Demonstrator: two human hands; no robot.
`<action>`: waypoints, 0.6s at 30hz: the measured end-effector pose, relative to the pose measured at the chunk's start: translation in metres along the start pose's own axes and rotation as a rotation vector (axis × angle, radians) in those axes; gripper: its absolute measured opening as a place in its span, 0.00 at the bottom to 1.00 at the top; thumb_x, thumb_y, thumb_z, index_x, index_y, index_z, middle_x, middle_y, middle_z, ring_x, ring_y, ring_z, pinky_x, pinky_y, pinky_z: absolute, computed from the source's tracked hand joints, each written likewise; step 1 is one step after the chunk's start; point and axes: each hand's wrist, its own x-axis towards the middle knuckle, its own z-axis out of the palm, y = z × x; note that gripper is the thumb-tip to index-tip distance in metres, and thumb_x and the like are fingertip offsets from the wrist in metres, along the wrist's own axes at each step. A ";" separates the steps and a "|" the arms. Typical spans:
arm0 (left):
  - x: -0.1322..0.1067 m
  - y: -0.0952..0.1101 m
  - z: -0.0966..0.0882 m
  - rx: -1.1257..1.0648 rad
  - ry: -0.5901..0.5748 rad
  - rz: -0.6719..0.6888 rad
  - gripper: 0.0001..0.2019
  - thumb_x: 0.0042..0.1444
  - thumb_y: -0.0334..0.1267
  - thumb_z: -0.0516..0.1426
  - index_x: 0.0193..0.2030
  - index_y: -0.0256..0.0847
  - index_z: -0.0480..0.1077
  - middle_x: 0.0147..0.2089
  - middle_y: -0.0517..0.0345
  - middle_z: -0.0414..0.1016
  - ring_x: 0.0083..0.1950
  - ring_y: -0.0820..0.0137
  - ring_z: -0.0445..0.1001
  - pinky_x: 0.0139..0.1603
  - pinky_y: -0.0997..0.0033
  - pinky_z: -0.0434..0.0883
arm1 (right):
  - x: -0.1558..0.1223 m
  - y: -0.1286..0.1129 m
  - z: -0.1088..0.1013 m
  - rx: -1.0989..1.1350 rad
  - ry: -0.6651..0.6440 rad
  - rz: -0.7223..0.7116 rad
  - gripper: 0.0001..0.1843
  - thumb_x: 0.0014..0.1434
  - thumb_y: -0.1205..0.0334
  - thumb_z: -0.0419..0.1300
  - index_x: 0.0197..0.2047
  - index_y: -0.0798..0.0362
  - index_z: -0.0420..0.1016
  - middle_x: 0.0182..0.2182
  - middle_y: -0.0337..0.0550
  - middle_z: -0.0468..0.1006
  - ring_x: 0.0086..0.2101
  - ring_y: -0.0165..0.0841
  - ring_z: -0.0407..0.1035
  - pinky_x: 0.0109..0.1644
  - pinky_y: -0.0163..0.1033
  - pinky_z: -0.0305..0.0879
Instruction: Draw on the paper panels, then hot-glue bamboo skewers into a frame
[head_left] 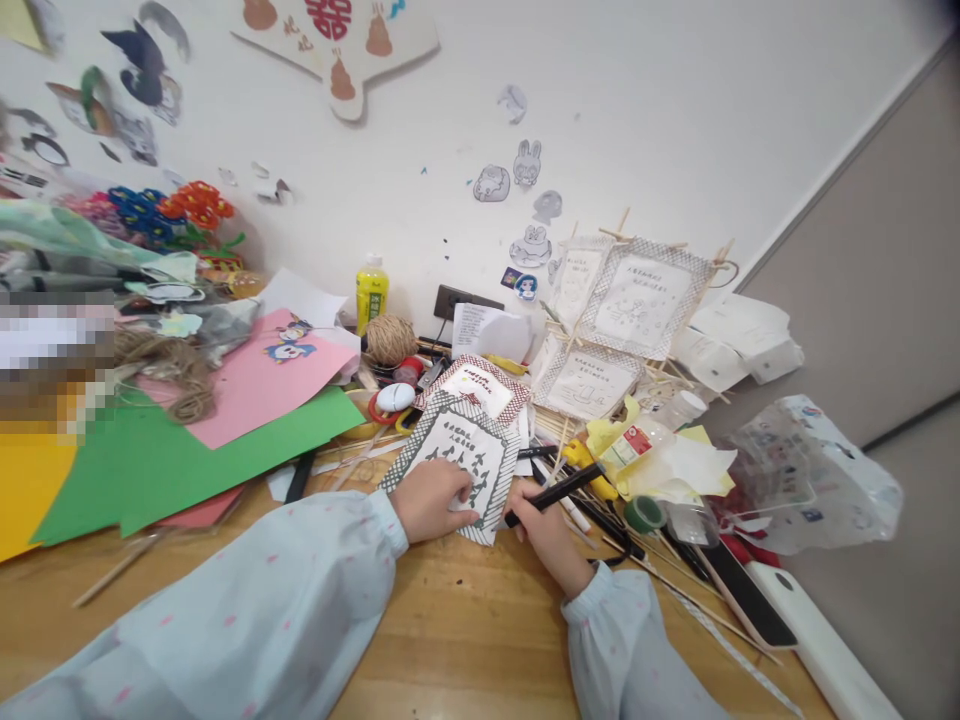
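A white sheet with a dark hatched border (491, 440) lies tilted on the wooden table, bearing black leaf-like shapes and a few lines of writing. My left hand (433, 500) rests on its lower left part, thumb stretched out and the other fingers bent in against the paper. At the sheet's lower right corner, my right hand (538, 520) grips a black marker pen (562, 490), whose lower end points left toward the paper's edge. Behind this sheet lies another one with a dark red patterned border (480, 385), partly covered.
Green card (202, 460) and pink card (270, 370) spread at the left. Scissors (386, 405), a twine ball (390, 340) and a yellow-green bottle (372, 290) stand behind. To the right are a stick frame with drawn panels (637, 295), a phone (750, 595) and a plastic bag (817, 475).
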 end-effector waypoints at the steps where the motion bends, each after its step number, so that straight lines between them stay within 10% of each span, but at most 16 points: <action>1: -0.001 0.002 0.001 0.019 0.005 -0.011 0.12 0.49 0.47 0.59 0.33 0.40 0.68 0.36 0.54 0.73 0.41 0.62 0.69 0.41 0.67 0.63 | 0.000 0.001 0.000 -0.014 0.018 -0.004 0.13 0.54 0.60 0.51 0.20 0.51 0.62 0.14 0.32 0.58 0.19 0.27 0.56 0.24 0.33 0.51; 18: -0.002 0.007 0.002 0.059 0.012 -0.033 0.14 0.47 0.48 0.60 0.33 0.41 0.67 0.37 0.53 0.72 0.42 0.60 0.68 0.41 0.64 0.63 | 0.000 -0.002 0.001 -0.062 -0.066 0.003 0.11 0.52 0.64 0.52 0.18 0.51 0.60 0.14 0.31 0.60 0.19 0.27 0.54 0.24 0.33 0.51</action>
